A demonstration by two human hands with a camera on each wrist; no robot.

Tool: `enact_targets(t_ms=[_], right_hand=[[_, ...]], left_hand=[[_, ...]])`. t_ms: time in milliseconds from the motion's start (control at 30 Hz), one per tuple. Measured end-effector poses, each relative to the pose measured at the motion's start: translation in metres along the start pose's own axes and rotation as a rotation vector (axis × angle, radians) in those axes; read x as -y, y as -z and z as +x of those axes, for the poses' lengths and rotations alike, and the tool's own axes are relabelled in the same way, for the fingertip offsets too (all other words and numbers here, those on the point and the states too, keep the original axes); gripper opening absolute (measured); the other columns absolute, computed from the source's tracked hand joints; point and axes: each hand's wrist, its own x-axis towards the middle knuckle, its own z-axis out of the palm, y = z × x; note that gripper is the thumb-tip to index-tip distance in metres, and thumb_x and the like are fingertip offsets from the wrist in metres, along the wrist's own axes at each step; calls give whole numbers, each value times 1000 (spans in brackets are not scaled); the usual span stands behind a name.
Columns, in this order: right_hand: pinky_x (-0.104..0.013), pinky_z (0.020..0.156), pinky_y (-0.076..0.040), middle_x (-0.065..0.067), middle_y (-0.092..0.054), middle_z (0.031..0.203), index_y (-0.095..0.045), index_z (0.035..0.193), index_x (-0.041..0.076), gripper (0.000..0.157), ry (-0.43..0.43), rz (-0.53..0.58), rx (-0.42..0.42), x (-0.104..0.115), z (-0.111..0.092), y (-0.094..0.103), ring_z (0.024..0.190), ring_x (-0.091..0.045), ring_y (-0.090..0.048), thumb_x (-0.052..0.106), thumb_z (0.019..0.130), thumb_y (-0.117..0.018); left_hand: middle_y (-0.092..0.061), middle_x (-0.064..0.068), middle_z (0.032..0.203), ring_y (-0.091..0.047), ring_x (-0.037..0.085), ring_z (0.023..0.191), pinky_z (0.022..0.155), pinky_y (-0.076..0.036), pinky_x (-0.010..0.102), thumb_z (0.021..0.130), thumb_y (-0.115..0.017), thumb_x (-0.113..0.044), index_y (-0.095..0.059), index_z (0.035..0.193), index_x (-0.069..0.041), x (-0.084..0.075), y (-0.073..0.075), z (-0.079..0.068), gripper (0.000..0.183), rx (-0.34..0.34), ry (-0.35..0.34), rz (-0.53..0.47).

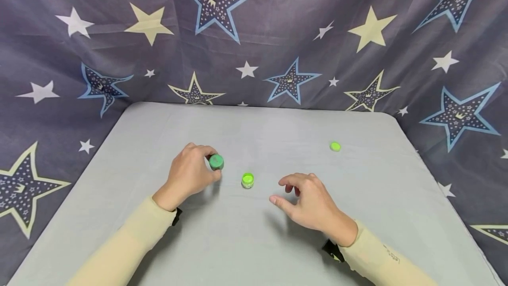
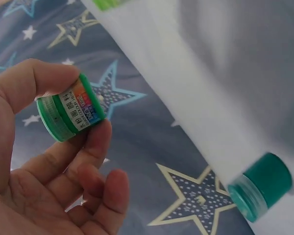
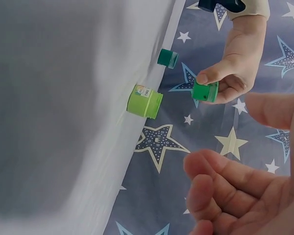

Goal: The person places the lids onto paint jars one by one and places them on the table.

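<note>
My left hand pinches a small green paint jar between thumb and fingertips. Its printed label faces the left wrist camera, and it hangs above the table. A darker teal-green jar stands on the table close by; the left hand and held jar hide it in the head view. Between the two hands stands a light-green paint jar without its lid. To its right, my right hand hovers over the cloth, holding nothing, its fingers loosely bent and thumb apart.
A light-green lid lies farther back on the right side of the grey table. Behind and at both sides hangs a dark curtain with a star print.
</note>
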Motion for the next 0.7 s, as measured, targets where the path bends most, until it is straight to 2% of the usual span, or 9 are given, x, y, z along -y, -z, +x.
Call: enact_targets(t_ms=[367,700], right_hand=[[-30,68,-41,8,-64,80,-77,99,10,33,-9,-28,4,-8,-2,0,63,-15,-54,37,83,-85],[-31,68,-41,4,-67,82,-77,100,10,35,-28,-58,27,-13,-4,2,66,-16,-55,40,83,-84]], left_hand=[[-60,1,73,-51,25,74,65,-41,37,74,-86,-16,-74,87,-12,28,0,21,18,95,30,112],[-59,-1,66,-48,23,66,69,-38,40,71,-84,-7,-75,82,-11,40,-2,33,14,163,-1,192]])
